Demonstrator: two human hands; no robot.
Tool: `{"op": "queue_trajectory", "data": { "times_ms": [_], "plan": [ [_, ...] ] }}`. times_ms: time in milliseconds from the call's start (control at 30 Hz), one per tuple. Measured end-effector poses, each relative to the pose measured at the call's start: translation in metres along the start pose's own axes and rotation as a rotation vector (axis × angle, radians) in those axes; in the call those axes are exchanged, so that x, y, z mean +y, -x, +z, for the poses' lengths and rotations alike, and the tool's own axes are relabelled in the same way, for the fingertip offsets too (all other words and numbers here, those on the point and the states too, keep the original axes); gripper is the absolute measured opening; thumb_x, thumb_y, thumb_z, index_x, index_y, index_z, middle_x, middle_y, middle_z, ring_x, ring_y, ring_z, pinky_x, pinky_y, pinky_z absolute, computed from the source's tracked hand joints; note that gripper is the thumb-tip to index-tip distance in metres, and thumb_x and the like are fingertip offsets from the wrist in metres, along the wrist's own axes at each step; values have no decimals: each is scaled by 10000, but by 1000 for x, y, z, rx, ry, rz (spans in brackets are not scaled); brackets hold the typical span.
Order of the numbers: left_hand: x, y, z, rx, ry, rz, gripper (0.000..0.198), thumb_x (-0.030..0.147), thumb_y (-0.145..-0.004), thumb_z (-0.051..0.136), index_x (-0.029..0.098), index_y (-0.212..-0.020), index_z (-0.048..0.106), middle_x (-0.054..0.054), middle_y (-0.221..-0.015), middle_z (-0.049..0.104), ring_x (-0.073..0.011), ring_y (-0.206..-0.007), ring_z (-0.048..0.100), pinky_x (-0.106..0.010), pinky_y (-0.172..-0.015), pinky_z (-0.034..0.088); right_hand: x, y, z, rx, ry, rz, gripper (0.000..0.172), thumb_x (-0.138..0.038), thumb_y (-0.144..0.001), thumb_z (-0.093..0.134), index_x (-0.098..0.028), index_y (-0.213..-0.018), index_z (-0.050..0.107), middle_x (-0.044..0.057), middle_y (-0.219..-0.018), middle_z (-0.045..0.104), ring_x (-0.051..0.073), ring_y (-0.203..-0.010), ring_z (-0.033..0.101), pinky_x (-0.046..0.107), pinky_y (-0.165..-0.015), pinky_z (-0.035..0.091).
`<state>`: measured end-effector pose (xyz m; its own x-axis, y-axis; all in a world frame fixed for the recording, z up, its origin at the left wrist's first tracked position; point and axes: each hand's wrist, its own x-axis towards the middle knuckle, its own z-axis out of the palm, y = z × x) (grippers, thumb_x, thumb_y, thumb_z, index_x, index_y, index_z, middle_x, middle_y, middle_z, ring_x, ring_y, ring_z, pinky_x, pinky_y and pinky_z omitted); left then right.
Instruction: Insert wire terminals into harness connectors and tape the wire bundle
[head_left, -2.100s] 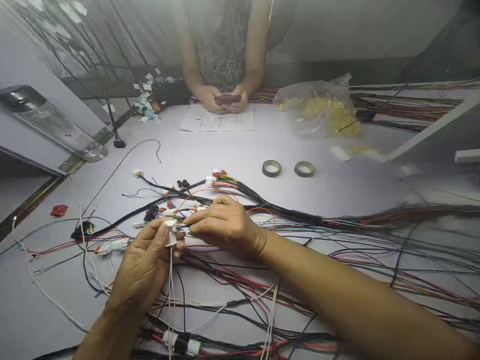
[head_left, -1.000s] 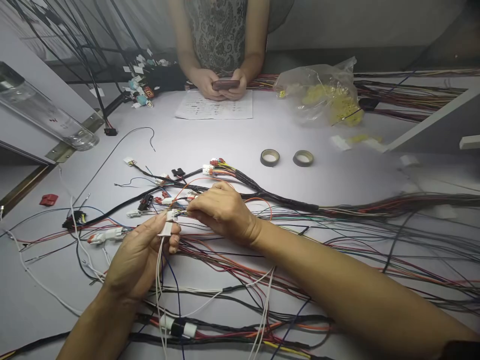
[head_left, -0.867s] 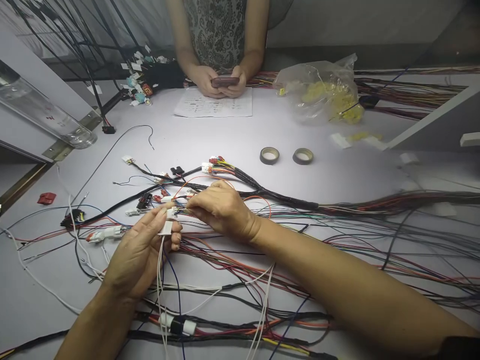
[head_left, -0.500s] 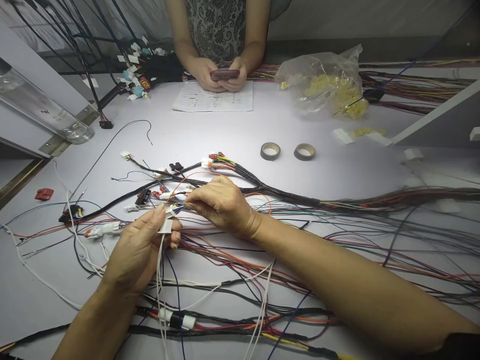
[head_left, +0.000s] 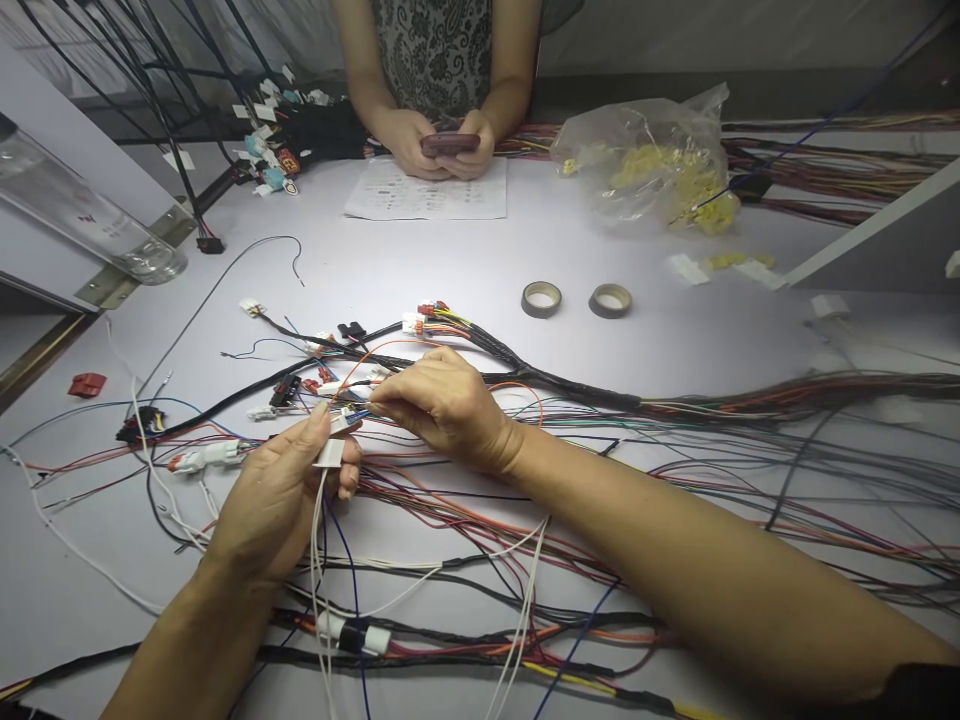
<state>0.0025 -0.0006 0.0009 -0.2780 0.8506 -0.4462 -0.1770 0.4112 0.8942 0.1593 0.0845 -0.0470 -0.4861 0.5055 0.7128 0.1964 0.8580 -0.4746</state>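
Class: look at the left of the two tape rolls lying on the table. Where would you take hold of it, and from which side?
The left tape roll lies flat, hole up, apart from the right tape roll and the wire harness. Probably best to come from above and pinch its ring wall, one finger in the hole and the thumb outside, on its near edge, where bare table leaves room.

Single head-worn camera, looking forward and down across the white worktable (head_left: 465, 270), close above its near edge
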Motion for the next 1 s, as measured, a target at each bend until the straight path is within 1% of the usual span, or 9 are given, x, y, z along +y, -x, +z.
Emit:
{"op": "queue_trajectory", "data": {
  "times_ms": [167, 300, 400, 500, 633, 700, 800, 900, 1000],
  "plan": [
    [-1, -2, -2, -11, 25, -42, 348, 433, -695, 756, 152, -840, 611, -12, -604, 573, -110, -471, 502, -189, -396, 420, 0, -1, 0, -16, 3, 34, 232, -309, -982, 474, -176, -871, 629, -9, -765, 703, 105, -710, 603, 262, -755, 326],
    [-3, -3, -3, -9, 47, -38, 304, 395, -732, 736, 139, -843, 614, -44, -669, 622, -122, -508, 547, -201, -443, 470, -1, -1, 0, -40, 13, 65, 201, -287, -963, 512, -174, -840, 624, -14, -748, 700, 105, -689, 592, 255, -759, 335],
    [-2, -3, -4, -16, 67, -32, 269, 374, -787, 687, 127, -876, 629, -81, -752, 661, -141, -570, 597, -225, -519, 528, 0, -1, 1, -32, 36, 70, 200, -284, -957, 519, -167, -837, 628, -10, -730, 693, 109, -676, 586, 255, -756, 343],
    [0, -2, -7, -59, 105, -24, 245, 351, -837, 627, 119, -914, 644, -126, -884, 685, -174, -672, 647, -282, -635, 578, 1, 0, 2, -34, 58, 83, 192, -286, -955, 521, -170, -853, 635, -7, -731, 690, 115, -676, 584, 256, -764, 353],
    [3, 0, -11, -107, 139, -15, 211, 264, -828, 630, 126, -984, 662, -138, -981, 686, -198, -777, 671, -308, -714, 589, 3, 1, 5, -8, 50, 92, 179, -294, -944, 541, -172, -866, 646, 0, -756, 704, 120, -688, 602, 260, -770, 374],
    [3, 1, -12, -83, 136, -14, 209, 228, -795, 664, 117, -973, 672, -134, -962, 689, -193, -777, 672, -285, -714, 586, 5, 1, 7, 18, 35, 79, 176, -295, -940, 550, -171, -866, 651, 2, -760, 710, 120, -695, 613, 259, -770, 384],
    [3, 2, -12, -44, 114, -30, 186, 234, -757, 707, 96, -878, 677, -130, -871, 694, -179, -693, 663, -256, -651, 579, 5, 1, 7, 48, 18, 64, 182, -296, -938, 552, -169, -857, 655, 4, -751, 710, 120, -687, 617, 260, -766, 395],
    [2, 3, -10, -49, 93, -54, 218, 286, -753, 715, 94, -846, 673, -119, -785, 684, -168, -612, 637, -253, -579, 562, 4, 1, 6, 33, 16, 80, 210, -315, -949, 533, -171, -859, 656, 7, -751, 707, 118, -680, 612, 266, -768, 397],
    [1, 2, -8, -53, 80, -61, 247, 315, -753, 716, 105, -874, 669, -107, -762, 674, -157, -592, 615, -253, -568, 550, 3, 1, 4, -5, 23, 102, 230, -328, -960, 511, -171, -876, 656, 14, -771, 707, 118, -698, 613, 270, -776, 389]
  ]
}}
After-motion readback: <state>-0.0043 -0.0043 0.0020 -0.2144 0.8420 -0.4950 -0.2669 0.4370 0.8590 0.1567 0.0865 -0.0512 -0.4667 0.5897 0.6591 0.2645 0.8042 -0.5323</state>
